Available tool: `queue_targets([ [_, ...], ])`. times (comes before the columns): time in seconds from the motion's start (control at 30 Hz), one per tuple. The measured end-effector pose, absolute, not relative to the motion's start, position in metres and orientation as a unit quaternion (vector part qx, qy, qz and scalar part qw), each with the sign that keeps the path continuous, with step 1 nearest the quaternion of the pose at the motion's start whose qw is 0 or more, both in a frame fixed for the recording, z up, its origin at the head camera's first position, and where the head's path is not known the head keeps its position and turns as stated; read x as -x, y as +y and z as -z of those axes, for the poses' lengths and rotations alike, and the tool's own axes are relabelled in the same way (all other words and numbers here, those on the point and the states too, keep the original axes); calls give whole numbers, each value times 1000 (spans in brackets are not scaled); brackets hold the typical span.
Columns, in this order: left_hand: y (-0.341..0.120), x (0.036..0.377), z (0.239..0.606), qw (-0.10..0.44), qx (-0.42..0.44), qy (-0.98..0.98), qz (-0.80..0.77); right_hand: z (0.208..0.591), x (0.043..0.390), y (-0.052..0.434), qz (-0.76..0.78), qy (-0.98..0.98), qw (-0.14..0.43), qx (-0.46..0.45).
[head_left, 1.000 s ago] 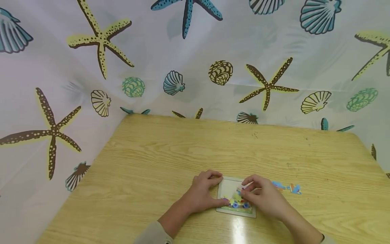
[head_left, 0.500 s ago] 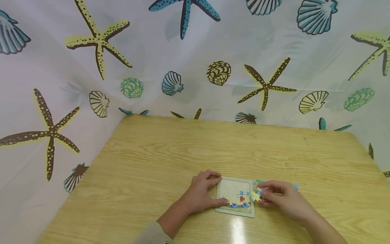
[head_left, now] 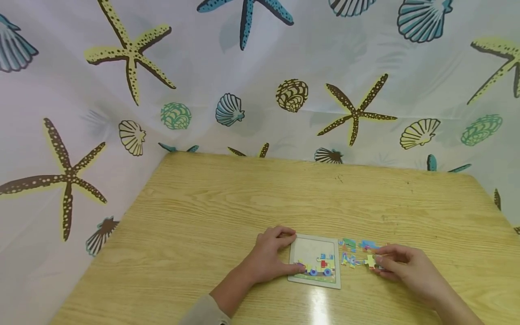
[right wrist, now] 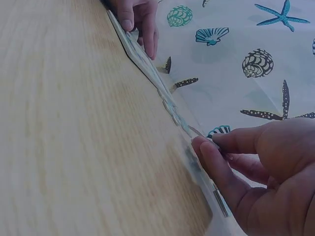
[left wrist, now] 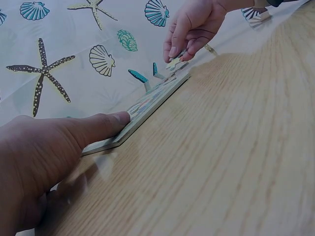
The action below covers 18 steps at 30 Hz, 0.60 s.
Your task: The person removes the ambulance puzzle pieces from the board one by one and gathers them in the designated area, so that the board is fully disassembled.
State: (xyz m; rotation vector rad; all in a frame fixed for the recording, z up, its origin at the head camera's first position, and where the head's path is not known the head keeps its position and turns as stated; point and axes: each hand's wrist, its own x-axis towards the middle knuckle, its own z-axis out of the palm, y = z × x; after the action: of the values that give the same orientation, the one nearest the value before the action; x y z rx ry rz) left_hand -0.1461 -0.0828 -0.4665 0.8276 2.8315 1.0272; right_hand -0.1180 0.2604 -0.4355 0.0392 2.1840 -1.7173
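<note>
A small square puzzle board (head_left: 308, 284) with a pale rim lies near the front of the table. Its lower part bears fitted pieces (head_left: 323, 266) with a wheeled vehicle picture; its upper part is bare. My left hand (head_left: 271, 257) holds the board by its left side, thumb on the lower left, index finger at the top left corner. To the right of the board, my right hand (head_left: 410, 268) pinches a yellow puzzle piece (head_left: 370, 261) between thumb and fingers. In the left wrist view this piece (left wrist: 174, 63) shows at the fingertips.
Loose puzzle pieces lie right of the board: a green and orange one (head_left: 348, 244), a blue one (head_left: 367, 244) and a blue and white one (head_left: 348, 260). Others are partly behind the right hand. A sheet (head_left: 260, 90) printed with starfish and shells surrounds the wooden table (head_left: 227, 198).
My right hand has moved from over the board to the right, carrying the yellow puzzle piece away and uncovering the fitted pieces. The left hand stays in place on the board.
</note>
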Motion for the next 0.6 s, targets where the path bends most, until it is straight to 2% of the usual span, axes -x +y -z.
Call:
queue_targets([
  [0.17, -85, 146, 467, 6, -262, 906, -333, 436, 119, 260, 565, 810, 157, -2],
  [0.43, -85, 145, 467, 10, -266, 903, -337, 435, 119, 247, 391, 917, 81, 8],
  [0.6, -83, 145, 467, 8, -275, 901, -336, 435, 118, 247, 329, 943, 56, 10],
])
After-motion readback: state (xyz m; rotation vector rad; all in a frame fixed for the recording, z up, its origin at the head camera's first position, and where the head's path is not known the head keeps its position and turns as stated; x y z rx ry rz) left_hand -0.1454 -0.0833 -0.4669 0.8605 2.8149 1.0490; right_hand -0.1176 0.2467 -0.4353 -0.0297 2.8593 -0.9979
